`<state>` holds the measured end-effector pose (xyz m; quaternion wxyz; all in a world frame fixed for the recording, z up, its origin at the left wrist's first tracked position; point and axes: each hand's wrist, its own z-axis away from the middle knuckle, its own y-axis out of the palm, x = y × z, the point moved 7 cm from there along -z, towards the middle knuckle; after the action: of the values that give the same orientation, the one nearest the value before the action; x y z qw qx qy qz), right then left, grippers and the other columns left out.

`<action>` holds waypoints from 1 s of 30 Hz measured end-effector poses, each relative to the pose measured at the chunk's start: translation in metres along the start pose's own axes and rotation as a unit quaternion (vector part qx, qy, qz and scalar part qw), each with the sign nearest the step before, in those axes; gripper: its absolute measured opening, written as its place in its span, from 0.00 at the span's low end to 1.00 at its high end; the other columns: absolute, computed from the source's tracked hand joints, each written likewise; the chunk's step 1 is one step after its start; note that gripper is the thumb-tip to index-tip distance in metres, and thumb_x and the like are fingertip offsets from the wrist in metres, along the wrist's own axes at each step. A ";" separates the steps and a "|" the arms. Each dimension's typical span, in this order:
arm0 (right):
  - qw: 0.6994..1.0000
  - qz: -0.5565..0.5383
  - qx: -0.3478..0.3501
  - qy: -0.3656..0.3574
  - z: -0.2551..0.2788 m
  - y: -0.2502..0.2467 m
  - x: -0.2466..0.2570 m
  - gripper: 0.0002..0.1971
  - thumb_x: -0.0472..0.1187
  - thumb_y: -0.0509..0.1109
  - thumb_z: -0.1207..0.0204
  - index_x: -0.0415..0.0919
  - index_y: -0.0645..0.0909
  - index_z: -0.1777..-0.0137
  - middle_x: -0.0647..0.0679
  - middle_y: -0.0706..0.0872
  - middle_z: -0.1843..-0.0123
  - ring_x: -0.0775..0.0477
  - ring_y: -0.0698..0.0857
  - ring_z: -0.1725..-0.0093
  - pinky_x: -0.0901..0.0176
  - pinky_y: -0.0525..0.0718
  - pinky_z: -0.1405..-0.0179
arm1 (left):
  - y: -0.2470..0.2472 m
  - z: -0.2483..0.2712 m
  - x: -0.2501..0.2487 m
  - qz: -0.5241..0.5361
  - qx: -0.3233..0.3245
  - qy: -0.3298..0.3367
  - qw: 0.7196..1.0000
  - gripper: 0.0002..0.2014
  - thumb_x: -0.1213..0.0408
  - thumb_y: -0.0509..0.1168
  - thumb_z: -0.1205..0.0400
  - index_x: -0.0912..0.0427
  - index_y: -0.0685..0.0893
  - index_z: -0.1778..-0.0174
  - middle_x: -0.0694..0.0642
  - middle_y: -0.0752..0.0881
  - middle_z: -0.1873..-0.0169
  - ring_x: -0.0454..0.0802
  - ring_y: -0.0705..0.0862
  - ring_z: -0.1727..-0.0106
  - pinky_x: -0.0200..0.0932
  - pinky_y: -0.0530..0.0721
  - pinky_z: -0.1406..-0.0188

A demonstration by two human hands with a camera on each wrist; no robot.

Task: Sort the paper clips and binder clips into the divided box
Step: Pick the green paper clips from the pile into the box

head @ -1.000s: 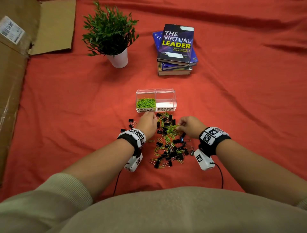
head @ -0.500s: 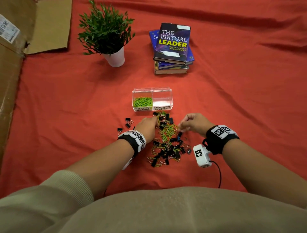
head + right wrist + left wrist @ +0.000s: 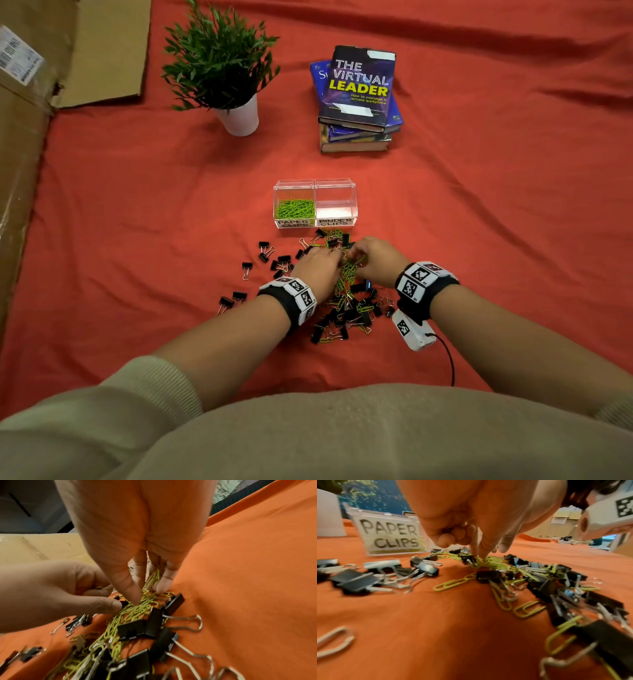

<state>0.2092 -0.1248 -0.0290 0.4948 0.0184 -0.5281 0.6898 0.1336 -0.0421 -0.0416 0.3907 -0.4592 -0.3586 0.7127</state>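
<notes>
I see a red cloth [image 3: 479,212] covering the whole surface, with flattened cardboard [image 3: 102,51] at its far left corner, then a potted plant [image 3: 222,68] and a stack of books [image 3: 358,99]. The divided box [image 3: 315,183] sits mid-cloth; its left half holds green paper clips [image 3: 295,209], and I cannot make out anything in the right half. Just before it lies the mixed pile [image 3: 346,308], partly hidden under my wrists. My left hand [image 3: 320,265] pinches a black binder clip [image 3: 123,602] with thumb and forefinger. My right hand [image 3: 376,260] pinches a bunch of loose paper clips [image 3: 154,577].
</notes>
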 end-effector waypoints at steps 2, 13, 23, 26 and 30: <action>1.000 0.025 0.012 -0.011 -0.003 0.005 0.002 0.16 0.31 0.72 0.31 0.39 0.82 0.43 0.45 0.80 0.43 0.47 0.80 0.43 0.63 0.76 0.45 | -0.003 0.001 0.012 0.006 -0.007 -0.022 1.000 0.11 0.64 0.60 0.17 0.61 0.78 0.41 0.60 0.83 0.41 0.59 0.76 0.35 0.53 0.77 0.36; 0.991 0.113 0.000 -0.066 0.002 0.019 0.001 0.12 0.33 0.71 0.27 0.31 0.80 0.44 0.39 0.76 0.34 0.40 0.79 0.39 0.54 0.76 0.40 | -0.008 0.012 0.011 0.004 -0.040 -0.022 0.999 0.11 0.56 0.62 0.20 0.59 0.77 0.47 0.57 0.83 0.48 0.56 0.78 0.42 0.50 0.79 0.42; 0.999 -0.001 0.034 0.041 0.004 0.009 -0.018 0.04 0.43 0.69 0.22 0.43 0.80 0.52 0.48 0.84 0.57 0.49 0.81 0.59 0.60 0.76 0.63 | 0.005 0.013 0.001 -0.028 0.033 0.057 0.997 0.22 0.54 0.64 0.21 0.58 0.75 0.32 0.57 0.81 0.41 0.56 0.75 0.36 0.49 0.75 0.36; 0.993 -0.062 0.080 0.062 0.001 0.001 -0.021 0.03 0.44 0.69 0.22 0.45 0.81 0.53 0.49 0.84 0.60 0.50 0.81 0.61 0.59 0.79 0.62 | 0.003 0.014 0.003 -0.045 0.026 0.064 0.997 0.17 0.58 0.64 0.19 0.58 0.77 0.36 0.57 0.81 0.41 0.56 0.75 0.36 0.49 0.74 0.36; 0.962 -0.220 0.127 0.095 0.000 -0.013 -0.015 0.05 0.40 0.68 0.21 0.38 0.82 0.55 0.46 0.86 0.62 0.50 0.84 0.63 0.58 0.84 0.55 | 0.002 0.016 0.005 -0.062 0.017 0.074 0.995 0.11 0.62 0.64 0.18 0.59 0.80 0.41 0.58 0.81 0.45 0.57 0.75 0.39 0.49 0.75 0.42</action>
<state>0.2265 -0.1353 -0.0281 0.6760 0.1311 -0.3695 0.6239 0.1168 -0.0413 -0.0395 0.4670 -0.4813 -0.3442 0.6571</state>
